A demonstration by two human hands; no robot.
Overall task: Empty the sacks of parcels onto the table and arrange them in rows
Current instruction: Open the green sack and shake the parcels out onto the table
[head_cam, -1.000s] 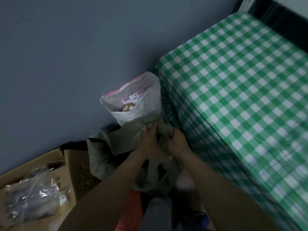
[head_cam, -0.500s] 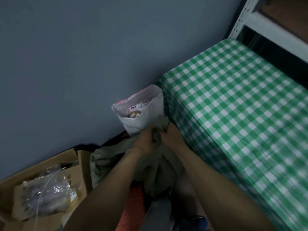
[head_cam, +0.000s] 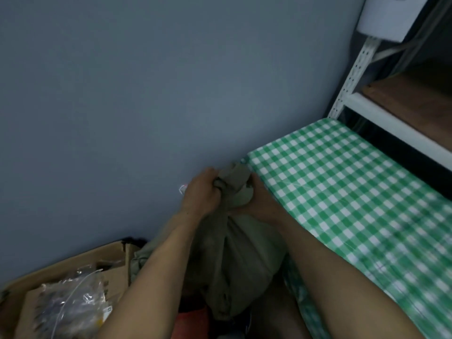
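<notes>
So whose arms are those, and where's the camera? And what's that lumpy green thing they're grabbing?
There is no robot here: those are a person's two bare arms. The camera is worn on the person's head and looks down, so you see roughly what they see. The left hand and the right hand both grip the bunched top of a dull green cloth sack. The sack is beside the table, not on it. The table is covered with a green-and-white checked cloth. What is inside the sack is hidden. Down on the left is a cardboard box with a clear plastic bag lying in it. Past the table stands a white shelf, and a grey wall fills the rest.
</notes>
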